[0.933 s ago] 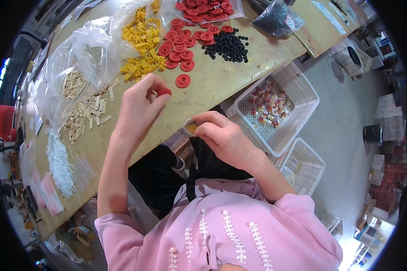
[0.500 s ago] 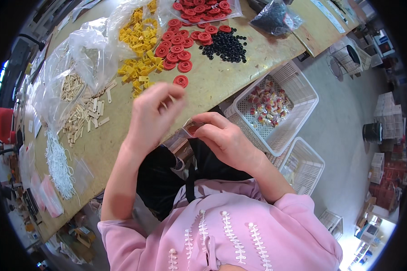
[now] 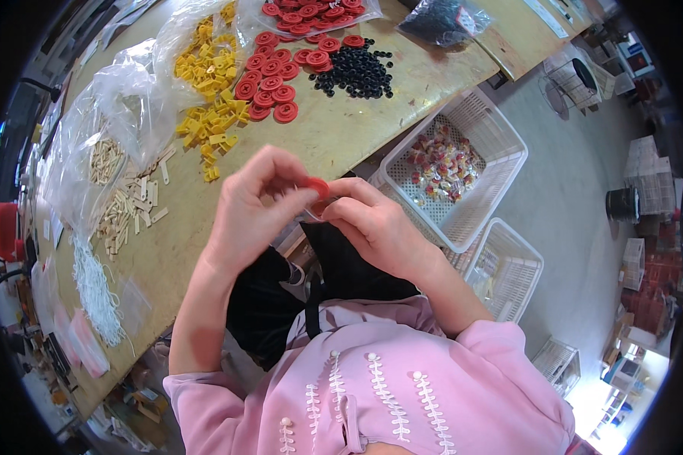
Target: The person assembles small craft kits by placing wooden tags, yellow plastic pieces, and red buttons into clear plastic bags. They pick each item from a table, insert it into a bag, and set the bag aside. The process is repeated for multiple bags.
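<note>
My left hand [image 3: 252, 208] pinches a red plastic disc [image 3: 317, 186] between thumb and fingers, above the table's near edge. Just beside it, my right hand [image 3: 378, 229] grips a small clear plastic bag [image 3: 311, 213] by its mouth; the disc is right at the bag, but I cannot tell whether it is inside. Beyond my hands lie loose red discs [image 3: 272, 82], a heap of small black rings [image 3: 354, 72] and yellow plastic pieces [image 3: 211, 125]. Flat cream-coloured strips [image 3: 133, 201] are piled left of my left hand.
White strings [image 3: 96, 292] and flat clear bags [image 3: 133, 299] lie on the left of the table [image 3: 341, 136]. Below its right edge stand a white crate [image 3: 501, 171] with small filled packets and another white crate [image 3: 520, 288]. A bag of dark parts [image 3: 444, 23] sits at the back.
The single red disc nearest me has left the table and is now in my left hand. That hand has moved right, over to the bag in my right hand. The whole view has shifted slightly.
</note>
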Available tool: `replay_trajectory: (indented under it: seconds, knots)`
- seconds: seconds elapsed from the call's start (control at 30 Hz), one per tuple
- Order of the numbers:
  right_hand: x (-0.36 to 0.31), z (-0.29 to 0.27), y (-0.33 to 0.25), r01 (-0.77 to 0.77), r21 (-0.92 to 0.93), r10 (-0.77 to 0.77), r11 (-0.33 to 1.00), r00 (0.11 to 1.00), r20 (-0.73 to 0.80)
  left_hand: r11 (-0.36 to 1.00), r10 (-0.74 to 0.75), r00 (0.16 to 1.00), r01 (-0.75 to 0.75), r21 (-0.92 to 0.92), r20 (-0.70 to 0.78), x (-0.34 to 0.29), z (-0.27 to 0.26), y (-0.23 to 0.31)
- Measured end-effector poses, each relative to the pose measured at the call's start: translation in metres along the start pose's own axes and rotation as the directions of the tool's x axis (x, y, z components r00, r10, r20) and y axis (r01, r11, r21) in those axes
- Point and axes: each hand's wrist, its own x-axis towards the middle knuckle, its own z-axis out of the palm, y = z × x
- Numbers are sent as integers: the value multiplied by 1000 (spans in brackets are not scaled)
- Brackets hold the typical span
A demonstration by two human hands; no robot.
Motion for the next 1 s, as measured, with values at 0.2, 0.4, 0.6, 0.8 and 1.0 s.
replay_trajectory:
  seconds: [0.2,0.4,0.6,0.8,1.0]
  knots:
    - [-1,-5,0,-1,38,1,999,1000,-17,869,240,964,-265,418,114,4,8,6]
    - [-6,-13,3,-28,-34,28,999,1000,-15,771,328,945,-264,580,-6,57,4,4]
    - [-12,-12,6,-21,-31,19,999,998,-55,619,476,875,-407,672,92,135,2,-13]
    - [-19,-19,16,-44,-47,41,998,998,-56,509,437,891,-355,784,120,149,10,-21]
    - [-16,-19,14,-23,-56,21,998,999,-43,498,460,878,-380,780,134,149,7,-19]
